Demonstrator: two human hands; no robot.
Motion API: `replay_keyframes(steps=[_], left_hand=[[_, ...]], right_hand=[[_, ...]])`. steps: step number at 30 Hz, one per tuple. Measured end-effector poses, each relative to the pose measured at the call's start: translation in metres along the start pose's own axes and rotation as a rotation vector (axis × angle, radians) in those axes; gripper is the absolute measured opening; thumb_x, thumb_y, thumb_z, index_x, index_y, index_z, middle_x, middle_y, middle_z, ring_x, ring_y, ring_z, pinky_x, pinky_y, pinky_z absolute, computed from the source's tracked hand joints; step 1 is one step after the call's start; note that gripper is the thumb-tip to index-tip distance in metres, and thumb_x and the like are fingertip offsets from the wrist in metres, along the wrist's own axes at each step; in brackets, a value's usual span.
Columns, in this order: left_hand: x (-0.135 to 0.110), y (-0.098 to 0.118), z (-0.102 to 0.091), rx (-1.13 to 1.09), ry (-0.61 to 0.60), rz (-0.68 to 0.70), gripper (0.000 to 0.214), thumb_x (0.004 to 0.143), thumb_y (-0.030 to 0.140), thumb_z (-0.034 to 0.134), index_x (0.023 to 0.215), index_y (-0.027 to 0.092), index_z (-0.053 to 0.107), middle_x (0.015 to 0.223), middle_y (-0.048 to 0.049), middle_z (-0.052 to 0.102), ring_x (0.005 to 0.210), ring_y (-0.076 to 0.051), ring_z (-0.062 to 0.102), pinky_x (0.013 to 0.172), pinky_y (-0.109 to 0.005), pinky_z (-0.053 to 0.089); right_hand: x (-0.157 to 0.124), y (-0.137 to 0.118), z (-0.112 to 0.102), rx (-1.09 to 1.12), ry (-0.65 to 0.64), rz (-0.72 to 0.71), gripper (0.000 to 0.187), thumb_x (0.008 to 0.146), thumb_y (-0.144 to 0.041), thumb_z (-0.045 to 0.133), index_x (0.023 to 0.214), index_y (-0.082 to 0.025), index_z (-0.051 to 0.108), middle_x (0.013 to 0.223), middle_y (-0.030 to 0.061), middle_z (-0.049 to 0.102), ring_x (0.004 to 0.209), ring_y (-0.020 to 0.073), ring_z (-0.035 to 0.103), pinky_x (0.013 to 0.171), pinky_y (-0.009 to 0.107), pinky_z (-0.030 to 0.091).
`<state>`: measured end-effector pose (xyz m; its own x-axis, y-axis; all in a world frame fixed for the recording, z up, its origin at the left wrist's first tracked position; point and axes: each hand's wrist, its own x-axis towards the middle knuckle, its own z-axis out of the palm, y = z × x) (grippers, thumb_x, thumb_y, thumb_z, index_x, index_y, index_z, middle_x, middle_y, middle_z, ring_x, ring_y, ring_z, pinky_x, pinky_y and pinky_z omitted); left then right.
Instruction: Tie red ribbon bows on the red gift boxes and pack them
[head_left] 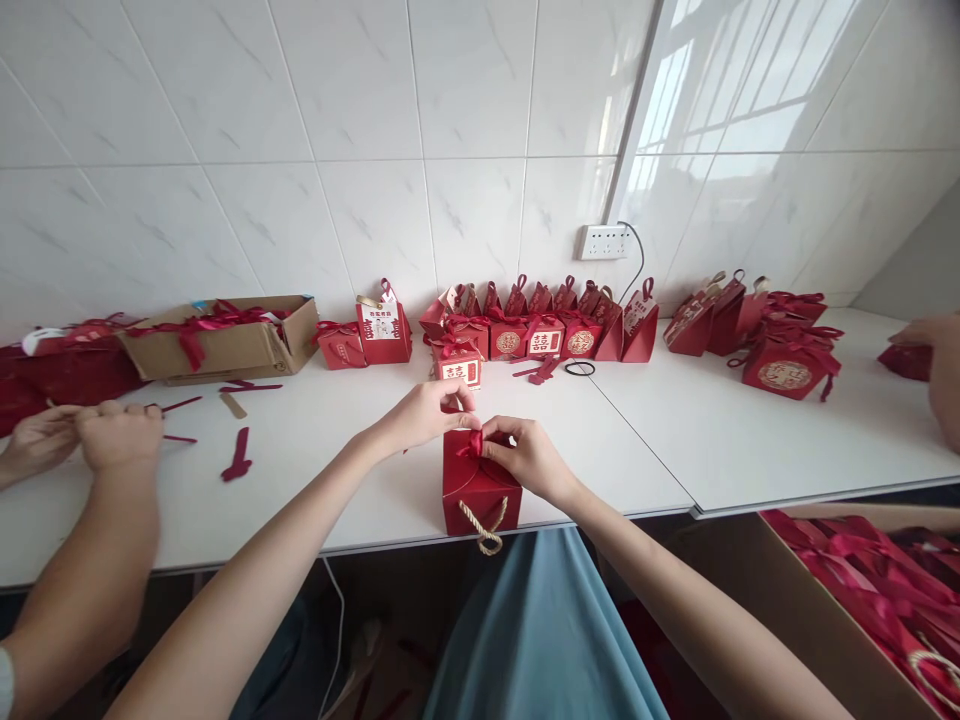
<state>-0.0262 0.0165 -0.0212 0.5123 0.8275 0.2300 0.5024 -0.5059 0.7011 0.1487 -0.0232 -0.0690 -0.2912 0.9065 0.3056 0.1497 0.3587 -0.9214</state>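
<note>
A red gift box [463,485] stands at the front edge of the white table, with a twisted gold cord handle [487,535] hanging down its near side. On its lid is a red ribbon [472,446], gathered at the middle. My right hand [529,455] pinches this ribbon from the right, thumb and fingers together. Just above it, my left hand [439,408] has its fingertips closed on the ribbon's upper part. Part of the ribbon is hidden behind the fingers, so I cannot tell how it is knotted.
Several finished-looking red boxes [544,338] line the wall. A cardboard box [217,355] of ribboned items stands at left, and a large carton [795,590] sits below right. Co-workers' hands [120,435] work at left and another hand [941,350] at far right. Ribbon scraps [238,457] lie about.
</note>
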Motion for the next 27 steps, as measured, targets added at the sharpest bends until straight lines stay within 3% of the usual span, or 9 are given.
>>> replay_keyframes(steps=[4,8,17,22,27], left_hand=[[-0.004,-0.008,0.008,-0.085,0.051,0.002,0.024,0.073,0.040,0.065,0.073,0.018,0.055,0.069,0.0016,0.060,0.064,-0.013,0.056,0.062,-0.025,0.044],[-0.014,-0.014,0.016,-0.050,0.092,0.007,0.019,0.076,0.035,0.060,0.072,0.017,0.059,0.074,-0.0008,0.063,0.071,-0.014,0.057,0.069,-0.027,0.045],[-0.038,-0.006,0.034,-0.002,0.120,0.039,0.017,0.079,0.031,0.053,0.080,0.018,0.065,0.088,-0.0054,0.066,0.091,-0.020,0.055,0.082,-0.033,0.045],[-0.038,-0.009,0.047,-0.060,0.168,-0.020,0.018,0.077,0.035,0.058,0.079,0.019,0.066,0.101,-0.0072,0.061,0.103,-0.023,0.052,0.087,-0.036,0.044],[-0.038,-0.009,0.047,-0.167,0.121,-0.058,0.020,0.077,0.036,0.058,0.078,0.019,0.066,0.103,-0.0076,0.059,0.103,-0.022,0.054,0.086,-0.034,0.045]], right_hand=[[-0.002,0.002,0.002,0.161,0.067,0.059,0.020,0.067,-0.027,0.066,0.079,-0.021,0.052,0.069,-0.0020,0.066,0.065,0.0138,0.058,0.065,0.027,0.043],[-0.002,0.005,0.003,0.235,0.118,0.055,0.028,0.064,-0.030,0.070,0.076,-0.021,0.046,0.069,-0.0016,0.065,0.067,0.0141,0.060,0.066,0.027,0.043],[0.003,0.005,0.000,0.085,0.130,-0.043,0.014,0.069,-0.024,0.061,0.076,-0.020,0.049,0.073,-0.0013,0.058,0.068,0.0129,0.057,0.067,0.028,0.044],[0.000,0.006,-0.003,-0.006,0.090,-0.074,0.011,0.073,-0.024,0.057,0.080,-0.020,0.050,0.074,-0.0009,0.058,0.069,0.0133,0.057,0.066,0.028,0.045],[-0.001,0.005,-0.008,-0.084,0.050,-0.088,0.006,0.078,-0.025,0.054,0.079,-0.020,0.049,0.071,-0.0013,0.058,0.067,0.0135,0.057,0.066,0.028,0.045]])
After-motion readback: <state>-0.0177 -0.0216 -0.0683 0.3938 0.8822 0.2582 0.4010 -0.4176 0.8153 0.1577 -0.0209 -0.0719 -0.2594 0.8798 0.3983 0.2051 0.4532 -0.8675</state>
